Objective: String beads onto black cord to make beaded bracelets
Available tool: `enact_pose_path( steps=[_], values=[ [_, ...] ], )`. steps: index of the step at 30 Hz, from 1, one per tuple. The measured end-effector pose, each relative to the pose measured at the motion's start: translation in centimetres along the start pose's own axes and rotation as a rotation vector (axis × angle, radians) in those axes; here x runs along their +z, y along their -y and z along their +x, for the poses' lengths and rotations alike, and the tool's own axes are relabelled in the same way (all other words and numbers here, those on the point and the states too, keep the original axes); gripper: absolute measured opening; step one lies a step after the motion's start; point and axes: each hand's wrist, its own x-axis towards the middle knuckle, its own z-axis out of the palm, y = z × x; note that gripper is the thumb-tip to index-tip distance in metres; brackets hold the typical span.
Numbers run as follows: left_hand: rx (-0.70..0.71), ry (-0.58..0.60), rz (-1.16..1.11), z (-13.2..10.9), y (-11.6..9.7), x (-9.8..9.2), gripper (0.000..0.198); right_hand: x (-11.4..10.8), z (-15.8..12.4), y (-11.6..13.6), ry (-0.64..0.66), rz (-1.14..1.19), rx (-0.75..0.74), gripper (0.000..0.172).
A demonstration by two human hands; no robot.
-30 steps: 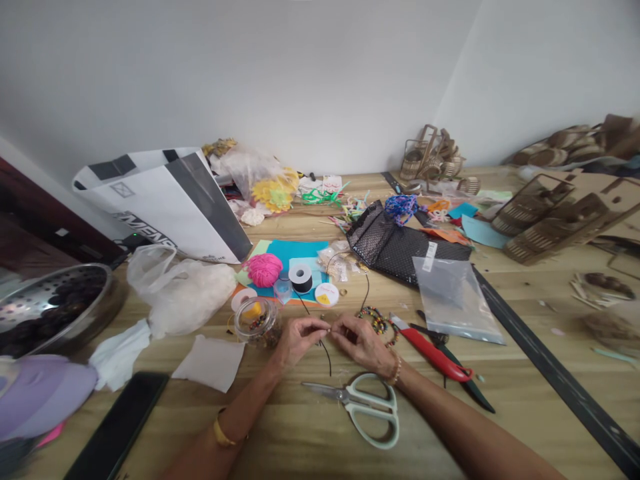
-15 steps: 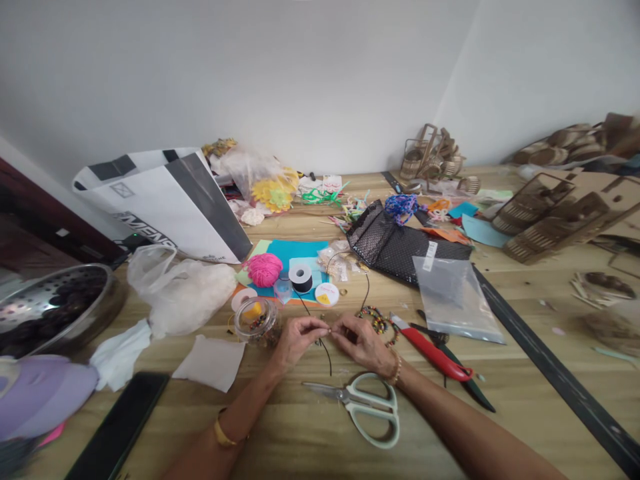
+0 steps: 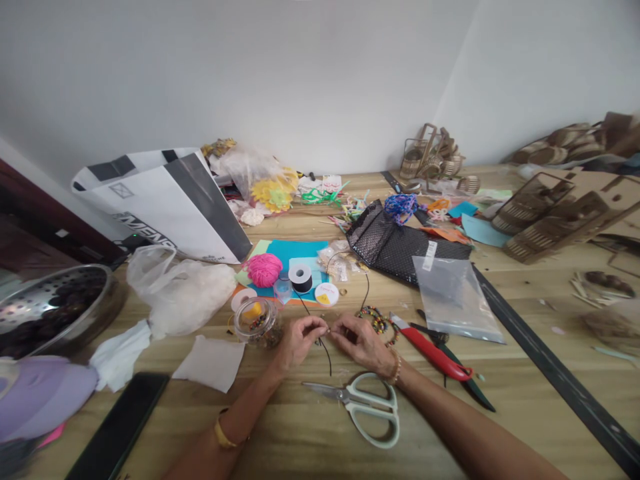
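My left hand (image 3: 301, 341) and my right hand (image 3: 361, 341) meet over the table, thumbs and forefingers pinched close together. Between their fingertips is thin black cord (image 3: 327, 360), with a tiny piece on it too small to name. A short end of the cord hangs below my left fingertips, and more runs up toward the black cord spool (image 3: 301, 279). Strings of multicoloured beads (image 3: 376, 319) lie just behind my right hand. Left of my left hand stands a clear jar (image 3: 256, 320) with small beads in it. White-handled scissors (image 3: 373, 408) lie partly open below both hands.
A red-handled cutter (image 3: 437, 353) and dark pliers-like tool lie to the right, near a clear zip bag (image 3: 457, 300). Pink yarn (image 3: 265, 270) sits on blue sheets (image 3: 300, 250). A phone (image 3: 120, 427), a white plastic bag (image 3: 190, 293) and a metal colander (image 3: 103, 300) are left.
My left hand's fingers have shifted slightly at the pinch, with the fingertips still together. My right hand and the things on the table look almost the same.
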Motion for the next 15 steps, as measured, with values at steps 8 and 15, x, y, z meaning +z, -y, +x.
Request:
enact_pose_path(
  steps=[8, 15],
  values=[
    [0.276, -0.119, 0.197, -0.6, -1.6, -0.1, 0.013, -0.1, 0.0, 0.0, -0.109, 0.105, 0.078, 0.019],
    [0.384, -0.152, 0.283, -0.8, -2.0, 0.0, 0.014, -0.1, -0.1, -0.3, -0.034, 0.409, 0.191, 0.028]
  ],
)
